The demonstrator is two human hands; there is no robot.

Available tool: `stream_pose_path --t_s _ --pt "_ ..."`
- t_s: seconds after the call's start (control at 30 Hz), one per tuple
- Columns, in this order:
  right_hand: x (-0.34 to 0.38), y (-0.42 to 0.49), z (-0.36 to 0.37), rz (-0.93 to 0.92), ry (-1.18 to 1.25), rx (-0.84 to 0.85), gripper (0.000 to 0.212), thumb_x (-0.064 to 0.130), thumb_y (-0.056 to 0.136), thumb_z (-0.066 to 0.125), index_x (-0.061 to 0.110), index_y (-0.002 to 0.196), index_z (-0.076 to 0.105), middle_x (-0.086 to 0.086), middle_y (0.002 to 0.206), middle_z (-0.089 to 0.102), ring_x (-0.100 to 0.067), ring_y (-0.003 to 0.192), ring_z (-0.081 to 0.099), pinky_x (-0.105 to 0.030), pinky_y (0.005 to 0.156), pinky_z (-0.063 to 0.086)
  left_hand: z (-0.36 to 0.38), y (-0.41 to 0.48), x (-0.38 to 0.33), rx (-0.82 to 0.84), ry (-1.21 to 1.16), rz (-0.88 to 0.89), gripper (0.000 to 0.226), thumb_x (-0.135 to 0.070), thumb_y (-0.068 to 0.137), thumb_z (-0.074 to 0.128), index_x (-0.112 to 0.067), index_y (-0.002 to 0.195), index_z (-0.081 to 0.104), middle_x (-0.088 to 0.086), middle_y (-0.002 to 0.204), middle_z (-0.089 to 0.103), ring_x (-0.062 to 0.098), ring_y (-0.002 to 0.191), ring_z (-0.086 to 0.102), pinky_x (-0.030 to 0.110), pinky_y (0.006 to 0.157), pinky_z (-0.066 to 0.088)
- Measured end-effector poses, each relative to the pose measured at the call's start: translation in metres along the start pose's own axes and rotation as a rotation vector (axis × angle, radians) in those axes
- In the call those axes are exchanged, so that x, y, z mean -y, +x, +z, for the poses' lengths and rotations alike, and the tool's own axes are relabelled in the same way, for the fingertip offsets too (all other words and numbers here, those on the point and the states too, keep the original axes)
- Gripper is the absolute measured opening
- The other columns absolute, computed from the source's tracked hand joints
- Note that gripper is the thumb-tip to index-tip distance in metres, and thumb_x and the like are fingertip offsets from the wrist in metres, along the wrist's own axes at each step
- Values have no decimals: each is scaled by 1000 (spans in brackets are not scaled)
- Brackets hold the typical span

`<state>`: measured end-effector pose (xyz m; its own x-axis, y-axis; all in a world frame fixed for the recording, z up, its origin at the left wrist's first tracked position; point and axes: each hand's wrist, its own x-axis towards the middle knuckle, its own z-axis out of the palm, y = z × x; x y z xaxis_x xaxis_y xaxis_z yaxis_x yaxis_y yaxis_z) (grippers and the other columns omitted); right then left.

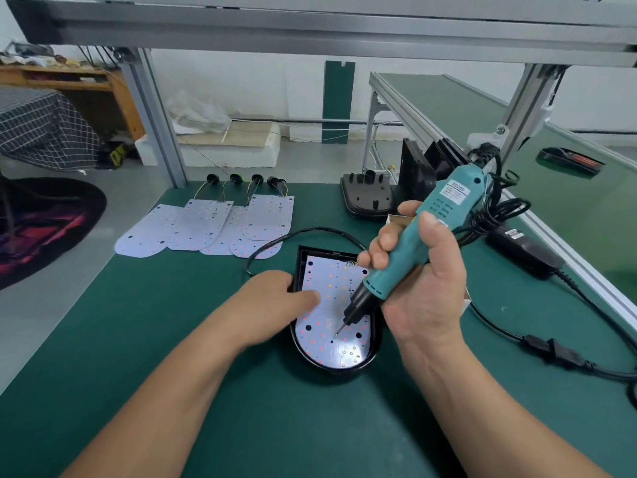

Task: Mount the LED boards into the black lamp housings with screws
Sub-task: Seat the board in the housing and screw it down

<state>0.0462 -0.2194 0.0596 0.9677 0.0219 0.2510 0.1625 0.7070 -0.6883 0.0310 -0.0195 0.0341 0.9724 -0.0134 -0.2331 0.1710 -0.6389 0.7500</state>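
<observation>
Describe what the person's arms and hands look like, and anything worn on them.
The left forearm and right forearm are bare to the frame's edge, no sleeves in view. The left hand and right hand wear no gloves. No watch, bracelet or ring shows.

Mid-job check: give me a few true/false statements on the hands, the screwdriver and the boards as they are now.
1. The right hand grips a teal electric screwdriver. True.
2. The left hand is lifted clear of the LED board. False: one of its fingers rests on the board, which lies inside the black housing.
3. The screwdriver's bit points down at the near half of the board. True.
4. The spare LED boards are stacked to the right of the housing. False: they lie overlapping on the green mat, beyond the housing and to its left.
</observation>
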Motion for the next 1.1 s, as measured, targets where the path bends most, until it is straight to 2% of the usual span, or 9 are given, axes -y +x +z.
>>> stream_pose_path --t_s 0.2,0.43,0.53,0.7,0.97,1.03,1.1 --pt "-2 -3 3 12 -6 39 24 31 101 52 14 118 54 -6 74 50 -22 58 44 -39 66 52 3 5 5 13 -22 17 35 -56 74 63 -22 70 57 -9 62 49 14 56 44 33 63 36" --pt "-2 -7 7 0 -65 81 28 30 100 49 13 122 53 -6 73 50 -21 57 45 -38 65 52 5 6 8 8 -51 33 35 -53 76 65 -24 63 52 -14 54 44 10 48 39 31 57 32" --pt "-1 -9 10 -26 -78 119 33 31 96 55 12 123 52 -7 72 50 -22 55 46 -39 64 52 5 6 7 14 -64 44 34 -52 78 65 -26 60 52 -14 54 44 10 48 39 31 57 32" --pt "-1 -11 12 -56 -101 153 37 33 91 59 11 121 53 -9 72 50 -23 54 45 -39 64 52 5 5 7 19 -60 49 32 -50 79 64 -23 70 49 -10 60 42 14 53 38 33 61 32" --pt "2 -14 16 -83 -154 187 35 32 92 58 9 118 54 -11 72 50 -24 54 45 -41 65 52 5 4 4 8 -35 11 33 -52 75 63 -22 72 49 -5 65 42 19 59 39 37 64 33" --pt "1 -19 19 -82 -161 254 41 39 95 65 8 119 55 -14 76 49 -25 57 45 -43 67 51 5 4 3 -4 -19 1 36 -54 73 62 -21 74 49 -5 67 43 19 59 40 37 64 34" --pt "-1 -23 23 -59 -156 325 59 58 95 66 7 123 56 -17 81 50 -26 62 46 -44 70 50 5 4 4 -17 -14 17 37 -53 75 63 -22 73 45 -6 65 40 19 59 38 37 63 32"
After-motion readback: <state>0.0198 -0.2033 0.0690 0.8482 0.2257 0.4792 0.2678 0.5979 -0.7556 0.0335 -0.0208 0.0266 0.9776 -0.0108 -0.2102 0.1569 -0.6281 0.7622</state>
